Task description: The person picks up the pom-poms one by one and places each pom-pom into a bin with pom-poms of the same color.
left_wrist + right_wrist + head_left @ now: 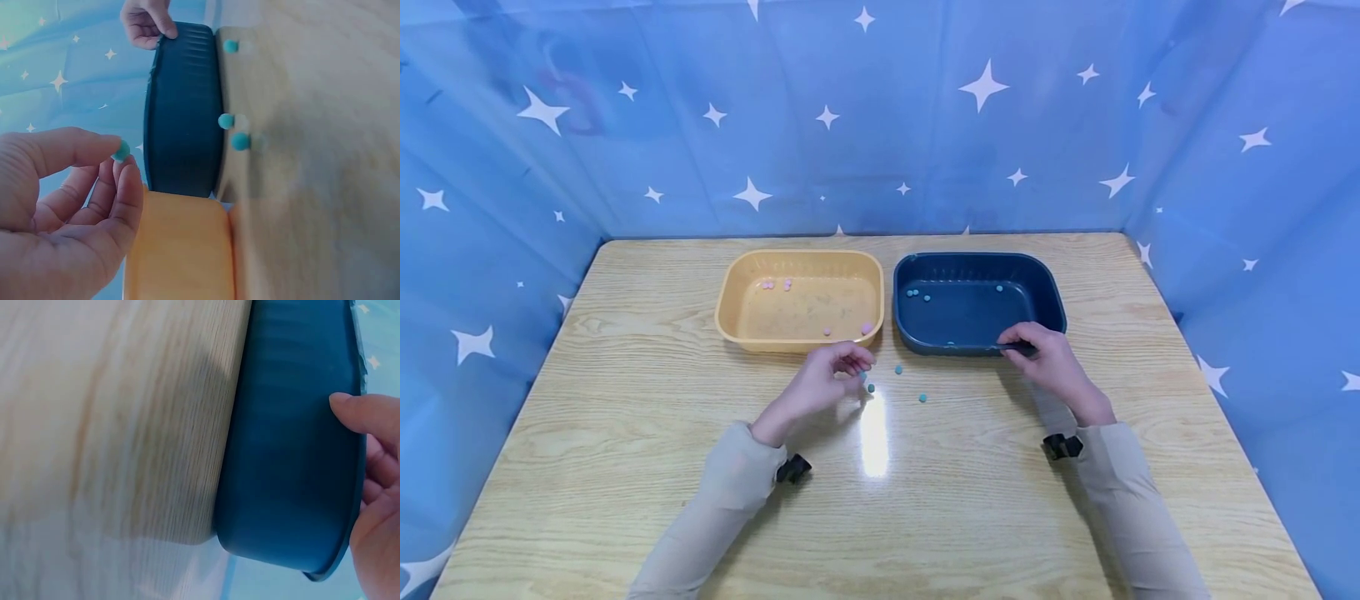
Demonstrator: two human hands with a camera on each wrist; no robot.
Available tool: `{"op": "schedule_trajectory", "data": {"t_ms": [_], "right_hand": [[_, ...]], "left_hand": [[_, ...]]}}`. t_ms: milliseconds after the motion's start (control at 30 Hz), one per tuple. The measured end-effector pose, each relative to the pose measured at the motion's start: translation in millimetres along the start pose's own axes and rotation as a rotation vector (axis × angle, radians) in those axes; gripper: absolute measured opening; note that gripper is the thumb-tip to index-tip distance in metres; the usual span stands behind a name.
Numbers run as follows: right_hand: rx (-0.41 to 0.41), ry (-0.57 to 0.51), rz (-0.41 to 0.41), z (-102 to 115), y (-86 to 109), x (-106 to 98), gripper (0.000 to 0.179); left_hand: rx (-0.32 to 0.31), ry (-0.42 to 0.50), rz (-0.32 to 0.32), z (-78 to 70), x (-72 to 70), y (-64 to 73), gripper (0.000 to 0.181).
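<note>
My left hand (823, 383) pinches a small teal ball (121, 151) between thumb and fingertips, just in front of the yellow tub's near right corner. Three more teal balls lie loose on the table: one (871, 388) beside the left fingers, another (898, 370) near the dark blue tub, a third (922, 398) closer to me. At the dark blue tub (977, 350), my right hand (1048, 362) grips the near rim toward its right end. The right wrist view has the thumb on the tub's outer wall; the other fingers are partly hidden behind the rim.
Several teal balls (927, 297) lie inside the dark blue tub. The yellow tub (797, 343) stands close on its left with several pink balls (787, 286) in it. Both tubs sit near the far edge of the wood-grain table (647, 333), backed by a starry blue curtain (910, 117).
</note>
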State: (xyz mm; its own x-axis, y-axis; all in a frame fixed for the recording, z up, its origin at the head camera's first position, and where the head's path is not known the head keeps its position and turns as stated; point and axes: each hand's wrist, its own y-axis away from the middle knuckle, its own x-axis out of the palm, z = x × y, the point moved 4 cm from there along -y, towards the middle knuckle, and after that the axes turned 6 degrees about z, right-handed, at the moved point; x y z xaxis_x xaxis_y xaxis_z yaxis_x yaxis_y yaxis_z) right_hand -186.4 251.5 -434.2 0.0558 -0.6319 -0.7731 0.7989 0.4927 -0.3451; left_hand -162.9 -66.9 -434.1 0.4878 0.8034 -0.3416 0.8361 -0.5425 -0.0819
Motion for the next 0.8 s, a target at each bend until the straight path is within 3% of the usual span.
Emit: {"op": "schedule_trajectory", "data": {"t_ms": [233, 500, 800], "right_hand": [[-0.004, -0.003, 0.000, 1.0, 0.0, -0.5, 0.024], [0.000, -0.019, 0.014, -1.1, 0.1, 0.0, 0.023], [0.000, -0.018, 0.029, -2.8, -0.3, 0.5, 0.023]], "left_hand": [[0.021, 0.056, -0.034, -6.6, -2.4, -10.1, 0.022], [-0.037, 0.165, -0.035, -4.6, 0.0, -21.2, 0.023], [-0.045, 0.254, -0.037, -13.5, 0.7, -35.3, 0.021]]}}
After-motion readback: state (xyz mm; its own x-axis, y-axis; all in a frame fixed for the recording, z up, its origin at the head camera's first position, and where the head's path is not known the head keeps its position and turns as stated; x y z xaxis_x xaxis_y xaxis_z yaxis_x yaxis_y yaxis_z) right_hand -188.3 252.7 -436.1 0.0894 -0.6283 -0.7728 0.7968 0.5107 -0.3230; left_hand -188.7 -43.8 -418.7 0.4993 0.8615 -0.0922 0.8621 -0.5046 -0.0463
